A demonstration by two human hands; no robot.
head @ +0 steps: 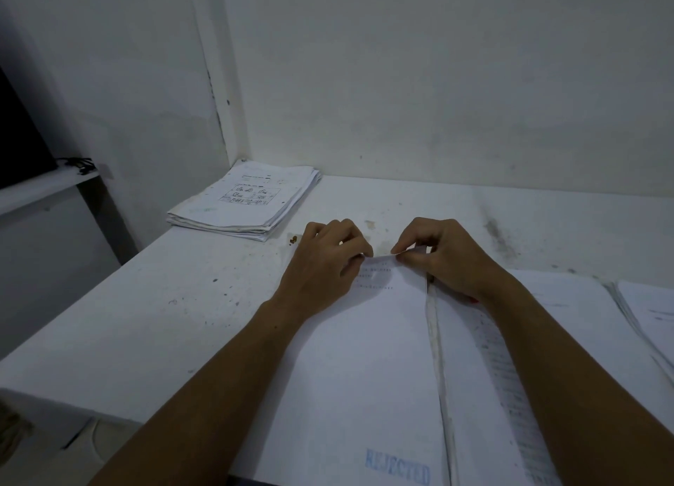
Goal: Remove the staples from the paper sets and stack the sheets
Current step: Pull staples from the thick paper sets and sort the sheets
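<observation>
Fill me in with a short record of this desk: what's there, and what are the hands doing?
surface: white speckled table
left hand: pinches top edge of the white printed paper set
right hand: pinches the same top edge
stamp: blue REJECTED mark at the sheet's near edge
far corner: stack of white printed sheets
right side: more white paper piles

A white table [189, 303], speckled with dark marks, is set into a corner formed by two scuffed white walls [437, 84]. A dark opening [18, 139] above a pale ledge [47, 186] is seen far left of the hands. Dim, bluish light is cast throughout.
</observation>
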